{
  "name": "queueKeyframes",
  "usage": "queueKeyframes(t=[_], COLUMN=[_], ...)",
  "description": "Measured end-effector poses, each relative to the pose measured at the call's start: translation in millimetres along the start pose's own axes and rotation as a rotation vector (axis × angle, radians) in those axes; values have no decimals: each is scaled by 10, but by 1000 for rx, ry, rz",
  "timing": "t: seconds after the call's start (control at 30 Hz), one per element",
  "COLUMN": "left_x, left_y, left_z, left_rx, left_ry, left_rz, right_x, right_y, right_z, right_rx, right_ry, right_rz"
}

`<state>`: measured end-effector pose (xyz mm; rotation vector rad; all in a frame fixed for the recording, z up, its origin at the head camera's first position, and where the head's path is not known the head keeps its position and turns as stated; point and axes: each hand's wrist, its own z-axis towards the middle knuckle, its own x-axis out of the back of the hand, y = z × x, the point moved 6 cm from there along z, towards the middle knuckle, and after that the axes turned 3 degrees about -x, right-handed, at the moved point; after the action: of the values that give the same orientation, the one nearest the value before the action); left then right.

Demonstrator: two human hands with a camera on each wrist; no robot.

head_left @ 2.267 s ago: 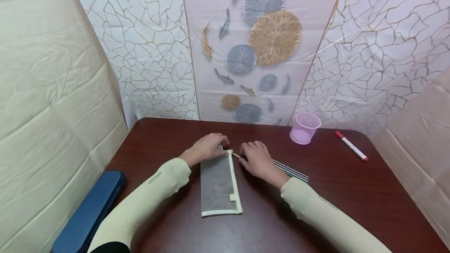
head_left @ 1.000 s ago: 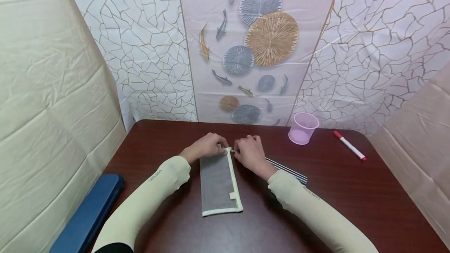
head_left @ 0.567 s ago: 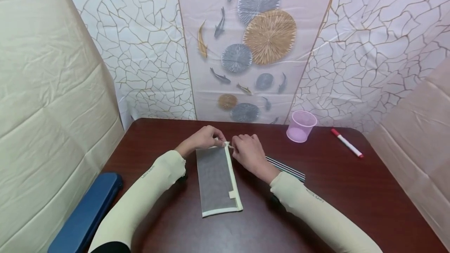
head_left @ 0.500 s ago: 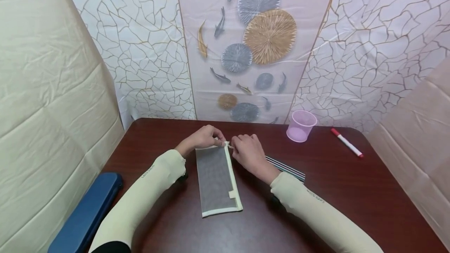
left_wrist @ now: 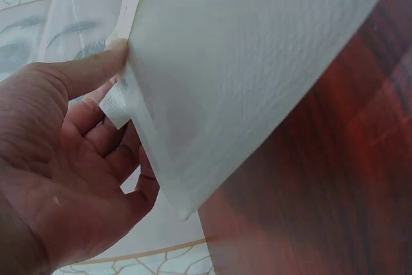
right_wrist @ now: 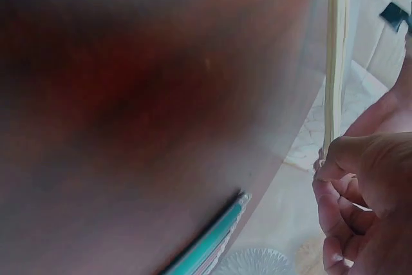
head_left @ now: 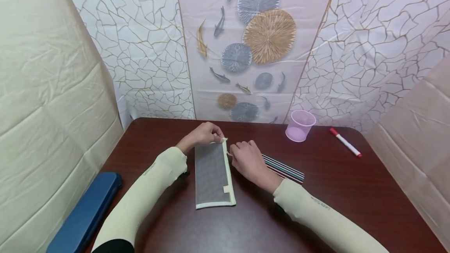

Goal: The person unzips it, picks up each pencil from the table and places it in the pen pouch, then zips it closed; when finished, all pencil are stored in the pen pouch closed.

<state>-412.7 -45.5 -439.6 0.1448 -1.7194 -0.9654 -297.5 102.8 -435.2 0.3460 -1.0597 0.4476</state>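
Observation:
A grey mesh zipper pouch (head_left: 211,175) with cream edging is lifted at its far end above the brown table. My left hand (head_left: 204,134) pinches its far corner by the zipper edge; in the left wrist view, the thumb of that hand (left_wrist: 58,133) presses the pouch (left_wrist: 206,62) near a small fabric tab (left_wrist: 116,106). To the right of the zipper edge, my right hand (head_left: 247,161) pinches the thin zipper pull (head_left: 229,154). The right wrist view has that hand (right_wrist: 373,185) at the zipper strip (right_wrist: 333,62), its fingertips partly hiding the pull.
Several slim striped pencil-like sticks (head_left: 284,169) lie beyond my right wrist. A pink cup (head_left: 300,126) stands at the back, with a red-and-white marker (head_left: 345,142) to its right. A long blue case (head_left: 84,214) lies along the left edge.
My right hand has moved from the far corner a little toward me along the zipper edge. My left hand and the pouch have shifted slightly away and left.

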Motion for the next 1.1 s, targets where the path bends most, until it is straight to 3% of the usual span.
queueKeyframes(t=[0.2, 0.47, 0.57, 0.87, 1.0, 1.1], left_x=[61, 172, 233, 211, 251, 293], left_y=[-46, -120, -164, 1, 96, 150], left_z=[63, 166, 161, 190, 164, 125], left_rx=[33, -10, -5, -66, -119, -156], left_ry=[54, 119, 150, 195, 191, 193], left_rz=[-11, 43, 41, 29, -1, -54], right_x=[92, 198, 221, 275, 326, 369], right_y=[-121, -307, -358, -335, -308, -232], right_z=[-231, -721, -823, -835, -784, -716], right_rx=[40, 108, 123, 112, 89, 21], right_ry=[13, 1, -3, -44, -70, -81], right_rz=[-10, -10, -16, -11, 44, 133])
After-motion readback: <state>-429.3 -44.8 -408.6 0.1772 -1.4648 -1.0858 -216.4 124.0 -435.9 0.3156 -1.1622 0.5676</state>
